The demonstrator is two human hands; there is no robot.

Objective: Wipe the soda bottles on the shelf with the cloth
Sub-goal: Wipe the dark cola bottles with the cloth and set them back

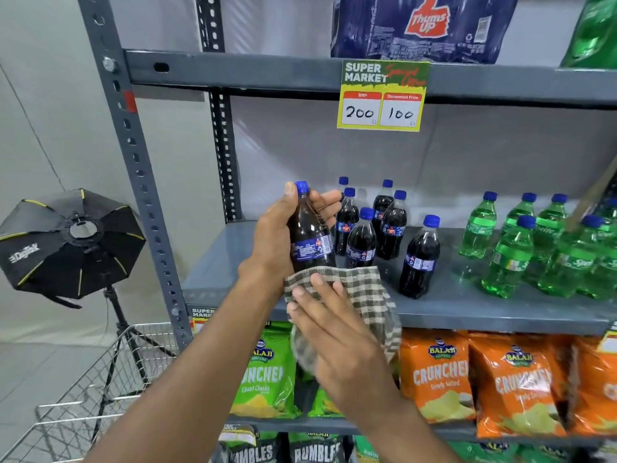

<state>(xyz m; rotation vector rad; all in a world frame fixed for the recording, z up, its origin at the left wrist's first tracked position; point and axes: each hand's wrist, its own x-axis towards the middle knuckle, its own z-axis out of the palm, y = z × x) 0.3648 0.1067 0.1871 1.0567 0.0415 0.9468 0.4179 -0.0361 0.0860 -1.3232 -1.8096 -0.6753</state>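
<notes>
A grey metal shelving unit [233,70] is filling most of the view, its middle shelf [467,309] carrying the soda. To the left, well apart from the rack, a black softbox light [66,242] is standing on a tripod, and a wire shopping cart [83,396] is sitting near the bottom left corner. A wrapped Thums Up multipack [424,26] is resting on the top shelf, with a yellow price tag [383,95] reading 200 and 100 hanging just below it. On the shelf underneath, orange Balaji Crunchex bags [500,379] are lying to the right of a green Crunchex bag [263,375]. Green soda bottles [510,259] are standing at the right of the middle shelf, and a cluster of dark cola bottles [390,225] is standing near its centre. The left hand [277,232] is wrapping closed around one cola bottle [309,235], holding it upright and lifted off the shelf at the near left. The right hand [337,332], fingers nearly straight, is pressing a checked cloth [364,295] against that bottle's base.
</notes>
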